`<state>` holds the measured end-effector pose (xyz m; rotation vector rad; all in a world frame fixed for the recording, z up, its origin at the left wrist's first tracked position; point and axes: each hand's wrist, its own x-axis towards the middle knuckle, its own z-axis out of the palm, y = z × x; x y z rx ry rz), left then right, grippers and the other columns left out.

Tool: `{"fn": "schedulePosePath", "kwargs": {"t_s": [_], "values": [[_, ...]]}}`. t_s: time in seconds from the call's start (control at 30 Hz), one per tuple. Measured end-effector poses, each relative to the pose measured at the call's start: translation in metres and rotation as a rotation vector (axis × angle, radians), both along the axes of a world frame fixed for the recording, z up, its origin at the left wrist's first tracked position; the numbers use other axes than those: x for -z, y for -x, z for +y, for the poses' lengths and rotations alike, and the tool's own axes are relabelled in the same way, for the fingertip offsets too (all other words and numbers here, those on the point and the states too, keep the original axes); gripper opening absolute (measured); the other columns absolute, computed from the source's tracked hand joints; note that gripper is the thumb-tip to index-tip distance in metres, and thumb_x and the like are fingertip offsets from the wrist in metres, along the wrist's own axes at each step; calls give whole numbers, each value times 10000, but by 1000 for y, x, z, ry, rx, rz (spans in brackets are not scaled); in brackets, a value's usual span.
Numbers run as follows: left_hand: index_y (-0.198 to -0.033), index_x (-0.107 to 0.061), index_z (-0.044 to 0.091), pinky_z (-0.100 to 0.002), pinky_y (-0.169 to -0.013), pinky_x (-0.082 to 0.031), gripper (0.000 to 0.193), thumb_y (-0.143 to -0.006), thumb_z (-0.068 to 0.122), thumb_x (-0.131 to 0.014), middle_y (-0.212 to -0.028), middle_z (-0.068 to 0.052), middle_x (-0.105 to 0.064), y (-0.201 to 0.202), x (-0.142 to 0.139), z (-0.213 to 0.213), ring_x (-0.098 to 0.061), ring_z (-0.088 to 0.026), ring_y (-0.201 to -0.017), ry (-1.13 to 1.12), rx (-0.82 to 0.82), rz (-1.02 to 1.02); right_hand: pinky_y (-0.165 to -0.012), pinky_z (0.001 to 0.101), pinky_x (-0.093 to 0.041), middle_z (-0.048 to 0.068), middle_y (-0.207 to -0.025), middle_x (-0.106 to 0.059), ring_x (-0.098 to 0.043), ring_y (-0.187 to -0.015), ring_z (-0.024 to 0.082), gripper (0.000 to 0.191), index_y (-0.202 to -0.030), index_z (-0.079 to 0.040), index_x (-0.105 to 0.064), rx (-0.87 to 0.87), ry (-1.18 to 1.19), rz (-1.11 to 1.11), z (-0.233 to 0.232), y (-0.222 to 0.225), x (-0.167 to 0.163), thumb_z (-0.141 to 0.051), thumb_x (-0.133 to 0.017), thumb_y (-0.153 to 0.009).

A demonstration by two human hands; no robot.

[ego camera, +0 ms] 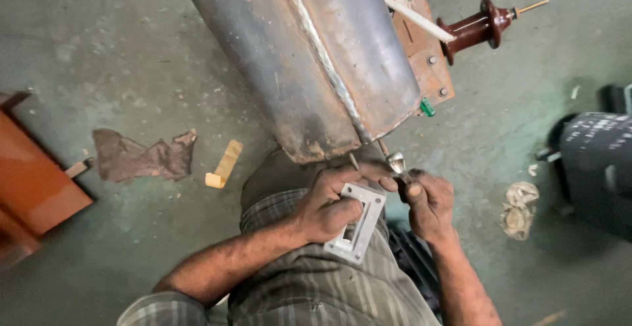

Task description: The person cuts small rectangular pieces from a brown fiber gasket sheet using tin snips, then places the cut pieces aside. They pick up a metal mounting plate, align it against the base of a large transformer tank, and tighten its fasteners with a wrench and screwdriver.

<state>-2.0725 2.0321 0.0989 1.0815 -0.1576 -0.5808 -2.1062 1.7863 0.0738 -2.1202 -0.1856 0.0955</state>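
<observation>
Metal is filling the left hand (pixel 329 209): a flat grey rectangular plate with a slotted opening (pixel 359 224), which the fingers are grasping over the lap. The right hand (pixel 428 204) is pinching a small silver-tipped tool (pixel 397 165) just beside it, under a large welded steel cylinder (pixel 309 56). A brown ceramic insulator (pixel 480 26) is jutting out beyond.

Count: 1 steel tank (pixel 309 56), 1 brown insulator (pixel 477 28), 1 metal frame plate (pixel 359 224), 2 hands: left (pixel 329 204), right (pixel 428 204). 2 rags: brown (pixel 141 156), pale (pixel 520 209). 1 wood offcut (pixel 224 165).
</observation>
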Motion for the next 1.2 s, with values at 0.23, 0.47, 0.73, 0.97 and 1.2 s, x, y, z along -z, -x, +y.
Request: {"fn": "schedulePosePath", "kwargs": {"t_s": [0.23,0.47,0.73,0.97,1.2], "values": [[-1417,-587,43,-290,-956,-535,549,-962,309,-743,-1217,-39,-691,-11,-34,0,-603,-100,-1084,-227,-144,-56,-550,312,-417,44,-669,-558,-530,-565,176,481,-890,-19,-651,-32,-203,-31,18,-27,20,-430,-493,-1083],[-1404,-650,29,-274,-999,-510,533,-977,331,-757,-1215,-29,-712,-10,-23,-5,-609,-83,-1120,-225,-238,-44,-617,337,-450,70,-751,-597,-590,-648,209,468,-910,-12,-635,-56,-139,-110,18,-40,19,-416,-514,-1114],[-1173,-743,55,-286,-960,-567,253,-1030,261,-714,-1132,-17,-761,-13,-15,-13,-686,-99,-1068,-174,-297,-45,-594,355,-380,64,-701,-468,-485,-604,208,521,-813,-39,-519,6,-134,-15,25,-27,31,-476,-486,-1094],[-1207,-735,60,-290,-916,-585,258,-1036,247,-689,-1116,-17,-763,-12,-14,-16,-692,-91,-1042,-150,-286,-22,-561,327,-371,21,-670,-487,-453,-598,143,551,-812,-29,-556,16,-254,42,29,-19,28,-493,-480,-1099],[-1190,-732,53,-299,-932,-589,216,-1045,210,-701,-1097,-24,-760,-15,-18,-18,-693,-106,-1043,-112,-343,-49,-555,313,-337,-18,-647,-458,-427,-593,104,578,-774,-44,-536,27,-271,150,26,-15,23,-529,-497,-1085]]}}
